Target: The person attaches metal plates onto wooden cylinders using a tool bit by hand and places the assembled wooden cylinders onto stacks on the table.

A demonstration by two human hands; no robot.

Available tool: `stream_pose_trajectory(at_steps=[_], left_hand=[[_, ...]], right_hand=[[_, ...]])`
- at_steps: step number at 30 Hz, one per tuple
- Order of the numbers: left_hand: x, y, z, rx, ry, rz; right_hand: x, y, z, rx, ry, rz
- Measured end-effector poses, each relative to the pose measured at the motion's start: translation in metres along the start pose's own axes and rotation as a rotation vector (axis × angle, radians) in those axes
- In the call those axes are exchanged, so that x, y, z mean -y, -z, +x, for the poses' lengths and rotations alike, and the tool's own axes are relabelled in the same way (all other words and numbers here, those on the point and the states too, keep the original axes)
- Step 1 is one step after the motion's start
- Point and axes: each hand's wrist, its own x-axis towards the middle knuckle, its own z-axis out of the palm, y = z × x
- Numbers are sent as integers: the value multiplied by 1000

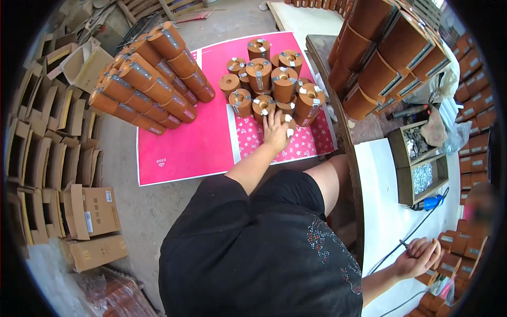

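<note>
My left hand [277,132] reaches forward, fingers stretched out and apart, with white wraps on some of them. Its fingertips touch the front of a reddish-brown cylinder [263,106] that has a hole in its top. Similar cylinders stand close together behind and beside it, several with metal strips down the side and white tabs on top. Off to the right, my right hand [421,257] is closed around a thin dark rod-like piece [404,243], of which only one end shows. It hangs over the white worktop [376,211].
Stacked cylinders rise on the left of the pink board [185,158] and on the right-hand bench [364,129]. A wooden box [409,182] of small metal parts and a blue corded tool [430,203] lie on the right. Cardboard boxes [100,211] line the left.
</note>
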Motion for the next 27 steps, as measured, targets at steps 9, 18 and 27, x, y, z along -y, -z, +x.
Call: stream_pose_trajectory(at_steps=[9, 18, 27], left_hand=[[-61, 122, -56, 121, 12, -639], [-223, 205, -18, 148, -880, -888], [-335, 123, -31, 624, -1192, -884]], right_hand=[[4, 38, 4, -4, -7, 84], [20, 52, -6, -43, 64, 149], [58, 68, -31, -226, 69, 20]])
